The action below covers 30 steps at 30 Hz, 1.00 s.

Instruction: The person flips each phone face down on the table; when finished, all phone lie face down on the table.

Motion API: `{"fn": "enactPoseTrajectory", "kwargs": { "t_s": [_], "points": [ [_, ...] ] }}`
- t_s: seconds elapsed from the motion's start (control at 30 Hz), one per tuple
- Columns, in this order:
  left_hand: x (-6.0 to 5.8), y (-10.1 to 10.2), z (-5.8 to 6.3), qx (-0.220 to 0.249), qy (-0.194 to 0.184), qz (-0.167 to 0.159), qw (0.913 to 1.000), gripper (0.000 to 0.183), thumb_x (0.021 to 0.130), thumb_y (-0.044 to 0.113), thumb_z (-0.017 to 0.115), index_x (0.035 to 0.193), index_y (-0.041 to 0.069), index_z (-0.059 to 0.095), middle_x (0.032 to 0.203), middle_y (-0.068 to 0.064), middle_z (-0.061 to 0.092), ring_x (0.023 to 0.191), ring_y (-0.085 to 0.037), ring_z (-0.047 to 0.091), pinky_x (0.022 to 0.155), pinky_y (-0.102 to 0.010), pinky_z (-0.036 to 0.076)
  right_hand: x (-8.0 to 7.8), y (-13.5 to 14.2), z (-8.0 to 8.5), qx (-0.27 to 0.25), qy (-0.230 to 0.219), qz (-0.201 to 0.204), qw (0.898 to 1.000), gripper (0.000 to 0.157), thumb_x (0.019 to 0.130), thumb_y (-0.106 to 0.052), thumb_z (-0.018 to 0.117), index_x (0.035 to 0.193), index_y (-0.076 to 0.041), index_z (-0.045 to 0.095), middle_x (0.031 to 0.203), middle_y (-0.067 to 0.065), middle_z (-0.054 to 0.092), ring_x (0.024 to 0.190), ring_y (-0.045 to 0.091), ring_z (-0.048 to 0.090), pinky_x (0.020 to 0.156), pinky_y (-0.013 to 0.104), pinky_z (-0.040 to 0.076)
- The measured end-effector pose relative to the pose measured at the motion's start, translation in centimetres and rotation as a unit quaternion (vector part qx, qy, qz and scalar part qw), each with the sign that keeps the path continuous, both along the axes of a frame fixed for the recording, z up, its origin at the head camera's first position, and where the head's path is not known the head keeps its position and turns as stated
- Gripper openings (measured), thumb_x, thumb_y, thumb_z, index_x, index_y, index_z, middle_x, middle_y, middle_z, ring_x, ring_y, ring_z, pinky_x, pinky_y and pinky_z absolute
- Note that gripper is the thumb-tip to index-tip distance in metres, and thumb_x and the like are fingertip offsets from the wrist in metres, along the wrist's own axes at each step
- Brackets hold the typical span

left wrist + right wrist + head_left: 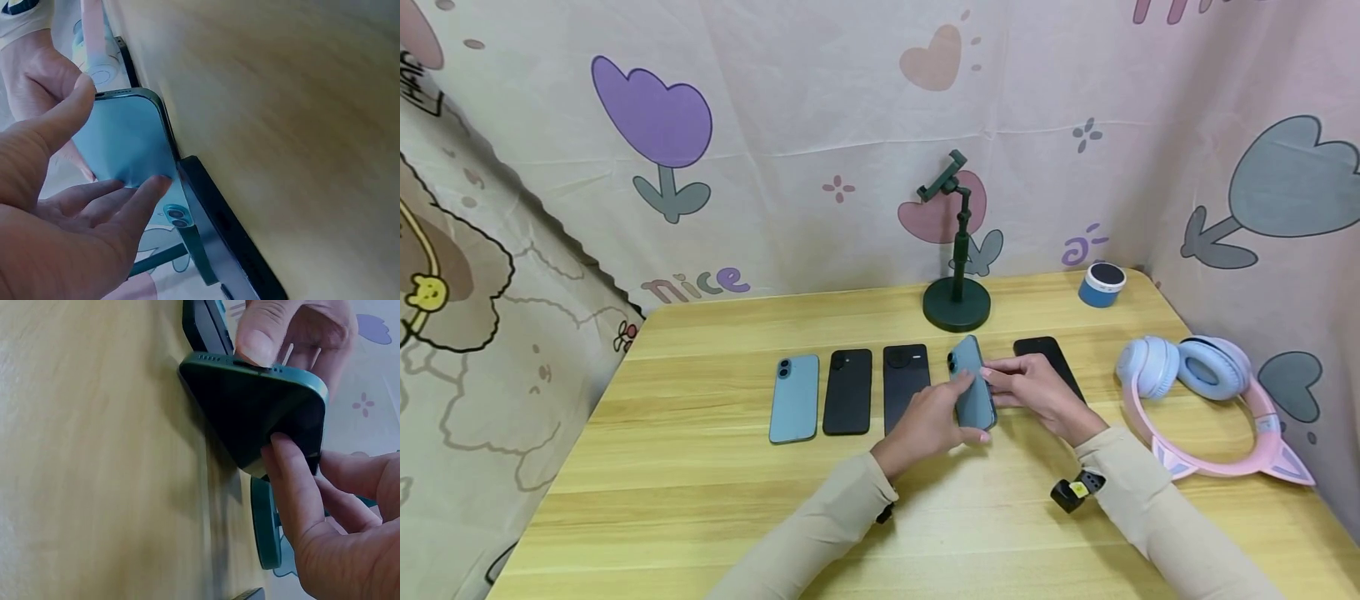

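Observation:
A light blue smartphone (pixel 974 392) is tilted over the table, its back with two camera lenses facing up and its right side raised. My left hand (pixel 931 418) holds it, thumb on the bottom edge and fingertips on the back. At the raised side, my right hand (pixel 1036 388) pinches the edge. In the right wrist view a finger of that hand presses the dark screen (pixel 244 412). Just left of it lies a dark phone (pixel 906 375) with a round camera bump, partly behind my left hand. Another black phone (pixel 1049 357) lies by my right hand, which partly covers it.
Farther left lie a light blue phone (pixel 794 400) and a black phone (pixel 847 393). A dark green phone stand (pixel 957 304) stands behind. A small blue-and-white cylinder (pixel 1102 285) is at the back right, with pink-and-blue cat-ear headphones (pixel 1217 467) at the right.

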<state>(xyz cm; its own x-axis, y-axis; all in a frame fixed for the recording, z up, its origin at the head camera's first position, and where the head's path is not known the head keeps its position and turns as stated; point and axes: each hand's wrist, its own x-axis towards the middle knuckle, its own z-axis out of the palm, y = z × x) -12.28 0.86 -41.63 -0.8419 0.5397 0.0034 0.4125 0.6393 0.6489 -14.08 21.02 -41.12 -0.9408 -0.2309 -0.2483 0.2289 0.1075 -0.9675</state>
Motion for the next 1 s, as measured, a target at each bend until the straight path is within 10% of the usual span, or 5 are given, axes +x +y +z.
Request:
{"fn": "enactPoseTrajectory", "kwargs": {
  "t_s": [0.5,1.0],
  "points": [
    [0.5,0.4,0.1,-0.069,0.041,-0.020,0.9966,0.091,0.082,0.022,0.087,0.156,0.003,0.037,0.160,-0.016,0.033,0.140,-0.029,0.044,0.108,-0.037,0.044,-0.5,0.4,-0.4,0.010,-0.006,-0.043,0.999,0.040,0.099,-0.007,0.066,0.132,0.013,0.059,0.132,0.029,0.061,0.094,0.014,0.072,0.083,0.032,0.058],
    [0.4,0.9,-0.5,-0.135,0.140,-0.037,0.9802,0.064,0.086,0.028,0.084,0.139,0.001,0.060,0.150,-0.017,0.049,0.128,-0.031,0.057,0.098,-0.033,0.052,-1.3,0.4,-0.6,0.059,-0.019,-0.067,0.996,0.035,0.096,-0.007,0.070,0.124,0.014,0.065,0.104,0.014,0.074,0.074,0.008,0.072,0.073,0.029,0.060]
  ]
}}
